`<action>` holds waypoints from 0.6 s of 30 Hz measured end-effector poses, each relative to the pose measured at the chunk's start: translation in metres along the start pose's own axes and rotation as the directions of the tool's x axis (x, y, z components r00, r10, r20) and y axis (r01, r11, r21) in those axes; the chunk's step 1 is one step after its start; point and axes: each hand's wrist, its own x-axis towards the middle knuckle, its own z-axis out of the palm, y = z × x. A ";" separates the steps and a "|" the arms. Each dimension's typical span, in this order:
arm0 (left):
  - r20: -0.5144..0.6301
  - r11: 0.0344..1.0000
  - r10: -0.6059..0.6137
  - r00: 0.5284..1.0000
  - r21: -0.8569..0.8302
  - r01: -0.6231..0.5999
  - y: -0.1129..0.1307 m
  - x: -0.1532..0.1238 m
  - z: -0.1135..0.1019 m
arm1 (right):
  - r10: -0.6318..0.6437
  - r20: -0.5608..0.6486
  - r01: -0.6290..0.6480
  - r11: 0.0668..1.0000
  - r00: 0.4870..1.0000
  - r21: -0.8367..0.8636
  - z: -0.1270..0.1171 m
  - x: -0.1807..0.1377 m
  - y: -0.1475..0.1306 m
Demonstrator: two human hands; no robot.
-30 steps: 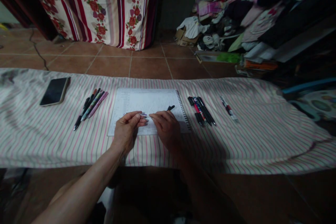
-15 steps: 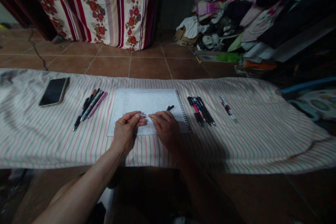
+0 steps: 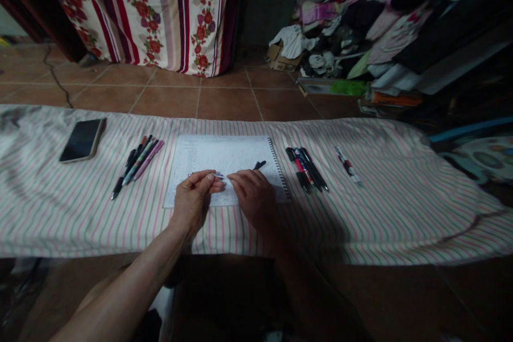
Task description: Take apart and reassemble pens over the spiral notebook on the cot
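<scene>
Over the notebook [image 3: 228, 149], my left hand [image 3: 190, 195] pinches a slim pale pen refill [image 3: 218, 175] with a dark violet part, thumb against forefinger. My right hand [image 3: 256, 197] is closed at the refill's other end, fingertips together, so the strip spans the small gap between both hands. Just beyond my right knuckles a black pen piece with a clip [image 3: 259, 164] sticks out; whether it lies on the page or sits in that hand I cannot tell. The notebook lies open, its spiral binding on the right, with writing or print on the page.
Left of the notebook lies a bunch of pens [image 3: 140, 163], then a phone [image 3: 82, 140]. To the right are several dark pens [image 3: 308, 168] and a single patterned pen [image 3: 348, 164]. A striped cloth [image 3: 385, 214] covers the surface. Beyond are a floral curtain [image 3: 168, 10] and piled clothes [image 3: 340, 16].
</scene>
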 end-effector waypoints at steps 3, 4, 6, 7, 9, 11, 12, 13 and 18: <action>0.007 1.000 0.007 1.000 0.012 -0.007 0.000 0.000 0.000 | 0.036 0.012 -0.037 0.999 0.999 0.040 0.001 -0.001 0.000; 0.006 1.000 0.010 1.000 0.016 -0.011 0.000 0.000 0.001 | 0.046 0.011 -0.047 0.997 0.999 0.059 0.002 -0.001 0.000; 0.002 1.000 0.012 1.000 0.024 -0.012 0.000 0.000 0.001 | 0.051 0.006 -0.051 0.994 0.999 0.095 0.003 -0.002 0.000; 0.000 1.000 0.010 1.000 0.026 -0.010 0.000 0.000 0.001 | 0.048 -0.002 -0.047 0.993 0.999 0.109 0.004 -0.002 0.000; 0.000 1.000 0.005 1.000 0.026 -0.005 0.000 0.000 0.002 | 0.035 -0.019 -0.033 0.992 0.999 0.125 0.005 -0.001 0.000; 0.007 1.000 0.004 1.000 0.026 -0.004 0.000 -0.001 0.002 | 0.024 -0.030 -0.019 0.990 0.999 0.137 0.005 -0.001 0.001; 0.010 1.000 0.004 1.000 0.027 -0.004 0.001 -0.002 0.002 | 0.021 -0.034 -0.016 0.990 0.999 0.143 0.005 -0.001 0.001; 0.012 1.000 0.004 1.000 0.030 -0.004 0.001 -0.002 0.003 | 0.021 -0.036 -0.016 0.989 0.999 0.146 0.005 -0.001 0.001; 0.028 0.989 0.082 0.996 0.120 -0.085 0.004 -0.006 0.004 | 0.053 -0.069 -0.044 0.992 0.996 0.121 0.004 0.000 0.005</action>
